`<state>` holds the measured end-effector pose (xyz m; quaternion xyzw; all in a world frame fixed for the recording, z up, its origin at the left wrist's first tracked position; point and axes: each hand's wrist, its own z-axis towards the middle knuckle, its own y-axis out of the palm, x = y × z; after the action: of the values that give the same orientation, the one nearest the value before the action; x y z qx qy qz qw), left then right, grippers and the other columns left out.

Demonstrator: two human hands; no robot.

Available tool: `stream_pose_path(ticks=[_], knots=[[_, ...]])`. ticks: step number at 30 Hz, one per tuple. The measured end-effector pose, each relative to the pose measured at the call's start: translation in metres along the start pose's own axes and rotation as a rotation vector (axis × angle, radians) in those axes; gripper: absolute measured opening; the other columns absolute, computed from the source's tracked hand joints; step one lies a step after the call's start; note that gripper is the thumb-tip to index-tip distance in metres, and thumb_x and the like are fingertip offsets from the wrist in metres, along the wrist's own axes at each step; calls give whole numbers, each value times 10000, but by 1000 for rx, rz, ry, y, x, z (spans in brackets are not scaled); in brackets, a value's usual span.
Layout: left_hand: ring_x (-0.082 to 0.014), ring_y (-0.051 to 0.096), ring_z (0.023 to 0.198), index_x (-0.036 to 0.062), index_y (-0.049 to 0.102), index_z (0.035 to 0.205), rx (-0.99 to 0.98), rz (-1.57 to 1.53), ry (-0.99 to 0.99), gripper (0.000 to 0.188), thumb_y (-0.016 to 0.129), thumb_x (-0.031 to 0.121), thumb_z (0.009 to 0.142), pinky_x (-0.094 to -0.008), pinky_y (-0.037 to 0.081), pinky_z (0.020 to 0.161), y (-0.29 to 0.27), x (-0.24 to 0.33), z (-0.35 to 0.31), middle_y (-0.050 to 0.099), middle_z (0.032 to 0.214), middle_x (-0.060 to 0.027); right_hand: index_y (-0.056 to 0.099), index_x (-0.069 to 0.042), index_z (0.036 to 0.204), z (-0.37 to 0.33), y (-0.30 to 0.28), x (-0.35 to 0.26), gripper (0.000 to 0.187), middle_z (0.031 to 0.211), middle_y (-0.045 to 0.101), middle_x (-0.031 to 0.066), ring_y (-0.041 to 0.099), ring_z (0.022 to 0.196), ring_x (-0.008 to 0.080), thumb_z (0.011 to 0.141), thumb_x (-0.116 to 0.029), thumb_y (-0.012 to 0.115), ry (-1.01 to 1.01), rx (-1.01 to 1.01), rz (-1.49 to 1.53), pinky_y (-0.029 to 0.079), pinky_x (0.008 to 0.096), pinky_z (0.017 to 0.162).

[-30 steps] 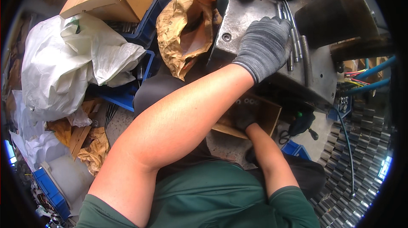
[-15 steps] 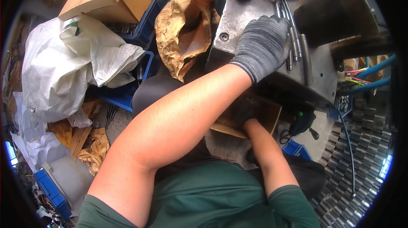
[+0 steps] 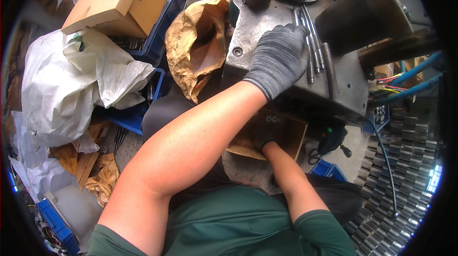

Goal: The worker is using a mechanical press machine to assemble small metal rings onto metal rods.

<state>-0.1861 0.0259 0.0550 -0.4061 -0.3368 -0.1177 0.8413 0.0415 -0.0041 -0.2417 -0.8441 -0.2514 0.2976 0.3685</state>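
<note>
My left hand (image 3: 279, 58), in a grey knitted glove, rests over the steel block (image 3: 238, 36). Its fingers are curled closed beside several slim metal rods (image 3: 312, 51) that lie side by side; the fingertips are hidden under the hand, so what they grip is not visible. Just right of these lies a thicker, darker rod (image 3: 330, 72). Lower down, my right hand (image 3: 263, 134), in a dark glove, reaches into an open wooden box (image 3: 298, 136) beneath the block. Shadow hides its fingers and whatever they touch.
Dark steel cylinders (image 3: 334, 24) stand on the block. To the left are an open brown paper sack (image 3: 179, 41), a cardboard box (image 3: 109, 8), a white plastic bag (image 3: 57, 89) and a blue crate (image 3: 171, 12). Stacked metal pieces (image 3: 400, 175) fill the right; a blue bin (image 3: 327, 169) sits low.
The whole view has shifted a little, so block, rods and box appear further left and lower. Both hands keep nearly the same places relative to the rods and the box.
</note>
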Motion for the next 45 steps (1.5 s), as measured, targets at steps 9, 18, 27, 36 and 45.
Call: stream_pose_path(ticks=[9, 18, 27, 36, 45], knots=[[-366, 661, 994, 58, 684, 1178, 33, -42, 0, 300, 688, 214, 922, -487, 525, 901, 6, 4, -2, 696, 1018, -174, 739, 5, 1145, -58, -109, 1, 340, 1165, 706, 267, 712, 1037, 399, 871, -160, 622, -207, -516, -520, 570, 463, 898], [-383, 658, 982, 45, 676, 1173, 27, -8, -17, 294, 665, 219, 937, -489, 526, 895, -5, -1, -3, 691, 1010, -194, 777, -40, 1029, -153, -394, -53, 266, 997, 717, 195, 750, 874, 306, 789, -136, 714, -313, -247, -81, 599, 369, 793], [-393, 657, 971, 42, 675, 1167, 36, -13, 4, 310, 645, 267, 956, -499, 529, 875, 2, 1, 1, 688, 1001, -204, 746, -6, 1128, -74, -437, -5, 389, 1014, 741, 233, 732, 959, 363, 785, -180, 690, -101, 386, -336, 578, 401, 905], [-393, 660, 970, 30, 670, 1158, 5, -4, 4, 296, 637, 247, 960, -498, 530, 877, 1, 1, -1, 683, 991, -217, 669, 57, 1199, -112, -437, 14, 399, 1175, 714, 185, 728, 990, 245, 841, -80, 776, -242, 614, -56, 577, 349, 897], [-386, 670, 955, 34, 681, 1143, 49, 9, 32, 290, 646, 252, 955, -493, 531, 881, -1, 3, 0, 693, 984, -205, 715, -12, 1061, -129, -276, -44, 287, 991, 703, 234, 676, 970, 427, 873, -226, 684, -542, -183, -159, 549, 481, 883]])
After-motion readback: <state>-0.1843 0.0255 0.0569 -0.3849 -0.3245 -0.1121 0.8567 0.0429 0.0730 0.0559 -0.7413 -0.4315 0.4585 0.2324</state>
